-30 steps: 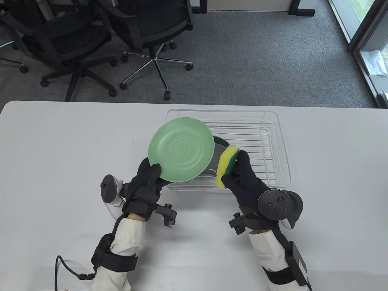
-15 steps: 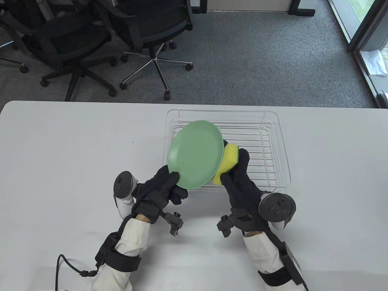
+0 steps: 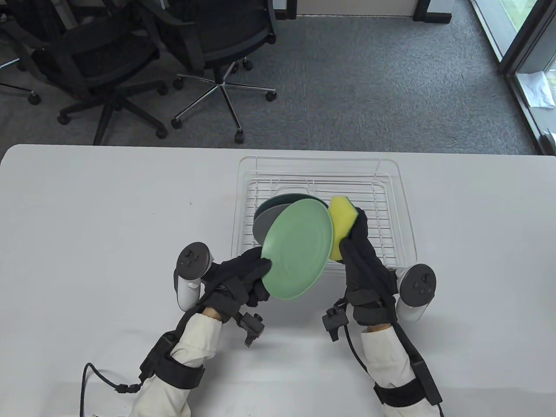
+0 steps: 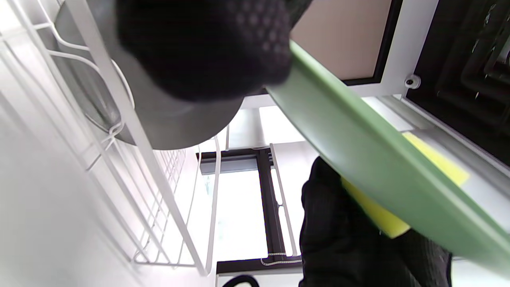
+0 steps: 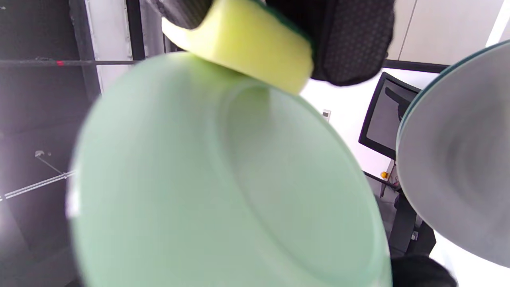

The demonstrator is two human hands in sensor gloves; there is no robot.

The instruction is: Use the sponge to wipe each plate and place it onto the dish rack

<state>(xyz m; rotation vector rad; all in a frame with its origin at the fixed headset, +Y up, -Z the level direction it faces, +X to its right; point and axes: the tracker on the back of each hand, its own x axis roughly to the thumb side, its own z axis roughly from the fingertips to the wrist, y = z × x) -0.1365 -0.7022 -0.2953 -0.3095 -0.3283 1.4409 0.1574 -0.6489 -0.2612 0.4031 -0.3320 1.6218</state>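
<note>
My left hand (image 3: 243,271) grips the lower left rim of a light green plate (image 3: 299,249), tilted on edge above the front of the white wire dish rack (image 3: 391,204). My right hand (image 3: 358,247) holds a yellow and green sponge (image 3: 341,219) against the plate's right side. In the right wrist view the sponge (image 5: 243,44) touches the upper part of the plate (image 5: 223,191). The left wrist view shows the plate's rim (image 4: 370,159) edge-on with the sponge (image 4: 382,211) behind it. A grey plate (image 3: 263,223) and a dark green plate (image 3: 286,200) stand in the rack behind it.
The rack's right half holds only bare wires (image 3: 382,234). White tabletop (image 3: 108,217) spreads to the left and in front. Office chairs (image 3: 208,52) stand on the carpet beyond the table's far edge.
The green plate has moved right and down toward me and turned more on edge, uncovering the two plates in the rack. The sponge has gone from clear of the plate to resting against it.
</note>
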